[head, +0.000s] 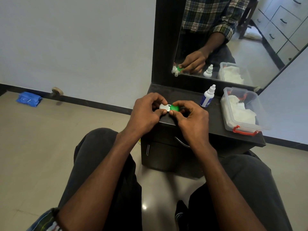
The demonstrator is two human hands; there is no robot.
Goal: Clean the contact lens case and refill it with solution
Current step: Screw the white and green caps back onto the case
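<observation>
Left hand (146, 109) pinches white cap (163, 106) of case (169, 108); right hand (190, 117) pinches green cap (175, 108). Bottle (207, 97) near, upright on tabletop (215, 117).

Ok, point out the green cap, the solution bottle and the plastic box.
green cap (175, 108), head view, on its top face.
solution bottle (206, 99), head view, on its labelled body.
plastic box (242, 127), head view, on its clear front wall.

The lens case (169, 108) has one white cap and one green cap. The bottle (207, 97) is white with a blue label. The clear box (242, 110) has red clips. The counter (215, 117) is black, the shirt (211, 15) plaid, and the bag (28, 99) at left blue.
</observation>
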